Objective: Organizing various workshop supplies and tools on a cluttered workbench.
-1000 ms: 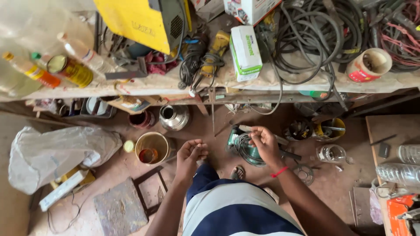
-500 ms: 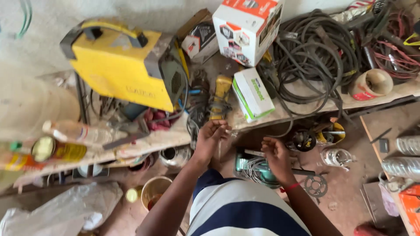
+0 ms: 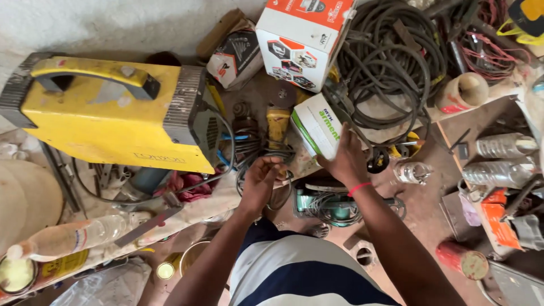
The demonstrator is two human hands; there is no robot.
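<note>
My left hand [image 3: 259,178] hovers at the bench's front edge with its fingers curled against the thumb, right over a coil of black cord [image 3: 266,152]; nothing shows between the fingers. My right hand [image 3: 343,158] is wrapped around the lower right corner of a white and green carton [image 3: 314,127] lying on the bench. A yellow angle grinder [image 3: 277,122] lies between the two hands, just beyond the cord.
A big yellow welding machine [image 3: 113,119] fills the bench's left. Behind the carton stand an orange and white box [image 3: 306,39] and heaped black cables [image 3: 391,62]. A green power tool [image 3: 323,204], a glass jar [image 3: 411,173] and a red can [image 3: 462,260] sit on the floor.
Both hands have risen from floor level to the bench. My right hand moved from over the green tool onto the carton. My left hand came to the cord, and the view tilted up.
</note>
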